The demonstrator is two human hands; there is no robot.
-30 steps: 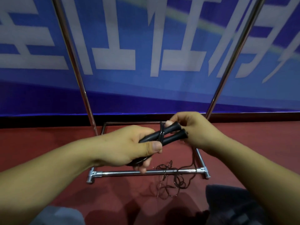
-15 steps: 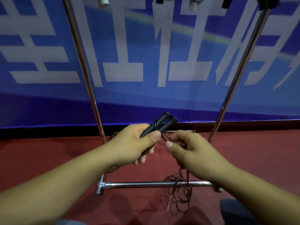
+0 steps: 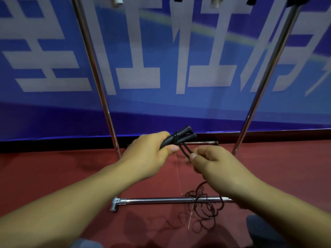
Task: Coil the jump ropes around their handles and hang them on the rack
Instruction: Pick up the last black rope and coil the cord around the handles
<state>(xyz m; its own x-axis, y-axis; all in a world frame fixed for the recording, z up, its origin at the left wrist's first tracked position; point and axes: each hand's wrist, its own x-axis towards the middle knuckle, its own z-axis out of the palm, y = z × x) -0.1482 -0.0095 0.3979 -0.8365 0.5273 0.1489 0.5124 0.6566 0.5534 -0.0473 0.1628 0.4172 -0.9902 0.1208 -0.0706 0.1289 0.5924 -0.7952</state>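
My left hand (image 3: 148, 154) grips the two black jump rope handles (image 3: 180, 136) side by side, their ends pointing up and to the right. One turn of the thin dark rope (image 3: 185, 150) lies around the handles. My right hand (image 3: 209, 161) pinches that rope just below the handles. The loose remainder of the rope (image 3: 204, 206) hangs from my right hand and lies in tangled loops on the red floor, over the rack's front base bar. The chrome rack (image 3: 161, 200) stands right in front of me, with two uprights rising out of view.
A blue banner with large white characters (image 3: 136, 68) covers the wall behind the rack. Ends of other handles (image 3: 117, 1) hang at the top edge of the view. Red floor (image 3: 44, 172) spreads to both sides. My knees (image 3: 261, 228) show at the bottom.
My right hand left the handle tips and dropped below them, now pinching the rope. The handles tilted upward. The view rose, bringing hanging handles into sight at the top.
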